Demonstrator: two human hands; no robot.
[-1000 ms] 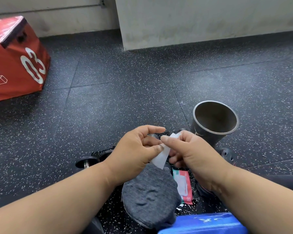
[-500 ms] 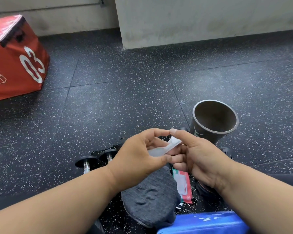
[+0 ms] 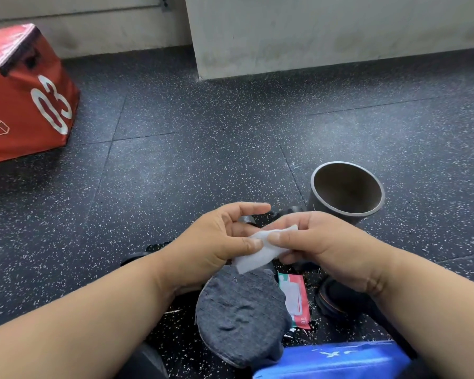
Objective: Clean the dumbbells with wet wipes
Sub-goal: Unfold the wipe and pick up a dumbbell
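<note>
Sitting on the speckled black rubber floor (image 3: 203,149), the person has a blue padded block (image 3: 334,361) at the very near edge, right of centre. Just beyond it a foot in a grey sock (image 3: 241,318) points away, toes up. A red and green pack of wet wipes (image 3: 296,299) lies flat on the floor just right of the sock, touching its edge.

Above the sock, both hands meet on a folded white wet wipe (image 3: 260,254). The left hand (image 3: 216,242) pinches its left end between thumb and curled fingers, with the forefinger stretched out free above. The right hand (image 3: 320,242) clamps its right end, thumb on top and fingers curled under. The wipe hangs between them, off the floor, its lower corner just over the sock's toe.

Dumbbells lie on the floor under and behind the hands, mostly hidden: one black dumbbell end (image 3: 337,299) shows beneath the right wrist, another dark end (image 3: 133,258) peeks out left of the left wrist, and a further one (image 3: 289,210) shows beyond the fingers.

Farther right stands an open grey cylindrical bin (image 3: 348,192), tilted in this wide view, near that far dumbbell end.

Well away at the far left sits a red box (image 3: 25,105) marked 03. A pale concrete wall (image 3: 312,31) closes the far side.
</note>
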